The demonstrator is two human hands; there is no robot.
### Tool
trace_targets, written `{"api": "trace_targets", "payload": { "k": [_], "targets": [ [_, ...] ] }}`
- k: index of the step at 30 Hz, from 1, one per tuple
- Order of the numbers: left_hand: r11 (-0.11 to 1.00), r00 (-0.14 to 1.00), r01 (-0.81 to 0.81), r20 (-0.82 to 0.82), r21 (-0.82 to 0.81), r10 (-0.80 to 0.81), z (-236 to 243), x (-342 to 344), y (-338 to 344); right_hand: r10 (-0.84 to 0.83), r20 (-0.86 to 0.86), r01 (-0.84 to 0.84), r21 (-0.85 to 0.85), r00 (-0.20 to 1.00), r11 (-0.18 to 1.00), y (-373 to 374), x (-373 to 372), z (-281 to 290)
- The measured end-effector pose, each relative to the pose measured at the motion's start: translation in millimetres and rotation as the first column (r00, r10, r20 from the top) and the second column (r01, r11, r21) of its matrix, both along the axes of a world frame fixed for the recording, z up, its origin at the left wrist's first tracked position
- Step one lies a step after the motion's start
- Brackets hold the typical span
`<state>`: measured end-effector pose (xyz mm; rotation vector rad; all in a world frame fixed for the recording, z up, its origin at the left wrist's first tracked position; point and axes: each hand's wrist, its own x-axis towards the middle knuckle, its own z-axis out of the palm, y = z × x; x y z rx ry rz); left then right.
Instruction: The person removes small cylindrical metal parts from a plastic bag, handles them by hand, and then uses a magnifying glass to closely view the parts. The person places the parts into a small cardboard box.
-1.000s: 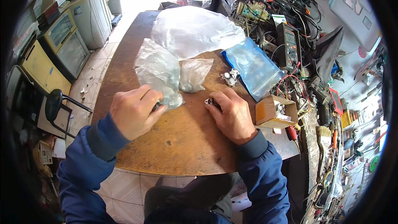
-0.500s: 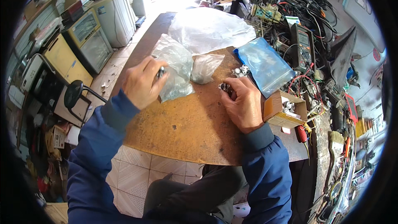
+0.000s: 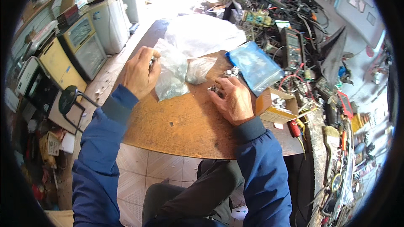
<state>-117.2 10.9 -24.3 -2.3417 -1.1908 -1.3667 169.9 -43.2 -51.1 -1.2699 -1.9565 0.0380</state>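
Note:
My left hand (image 3: 142, 70) is raised over the left side of the wooden table (image 3: 176, 126), beside the clear plastic bags. Its fingers are closed on a small dark and silvery part (image 3: 151, 63), mostly hidden by them. Lower and to the right, my right hand (image 3: 235, 101) pinches a small black and metal part (image 3: 213, 88) between thumb and fingers. Just beyond that hand lies a little pile of small silvery parts (image 3: 232, 72). A crumpled clear bag (image 3: 170, 75) and a smaller clear bag (image 3: 200, 69) lie between the hands.
A blue plastic bag (image 3: 256, 65) and an open cardboard box (image 3: 275, 106) of silvery parts lie on the right. A large whitish bag (image 3: 204, 33) covers the far end. Tangled cables and a multimeter (image 3: 293, 48) crowd the right. A red-handled tool (image 3: 294, 128) sits near the box.
The whole view has shifted slightly. My left hand has turned, with its fingers more curled around its part. My right hand has tilted the black and metal part it holds.

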Motion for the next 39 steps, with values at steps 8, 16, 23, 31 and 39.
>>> {"api": "trace_targets", "payload": {
  "k": [8,16,23,31,39],
  "targets": [
    [0.998,0.997,0.059,0.04,0.027,-0.06,9,6,-19,-0.458,0.332,0.44,0.132,0.825,0.888,26,82,87],
    [0.986,0.99,0.141,0.014,0.085,-0.142,9,6,-23,-0.557,0.408,0.677,-0.265,0.724,0.687,63,171,54],
    [0.988,0.99,0.139,-0.008,0.073,-0.138,7,5,-22,-0.476,-0.315,0.329,-0.421,0.821,0.846,76,170,47],
    [0.984,0.984,0.176,0.038,-0.009,-0.176,3,9,-19,-0.214,-0.621,0.166,-0.135,0.754,0.977,51,141,103],
    [0.984,0.989,0.146,0.01,-0.104,-0.145,7,1,-23,0.016,-0.714,0.138,0.157,0.7,0.978,-25,63,150]
  ]
}}
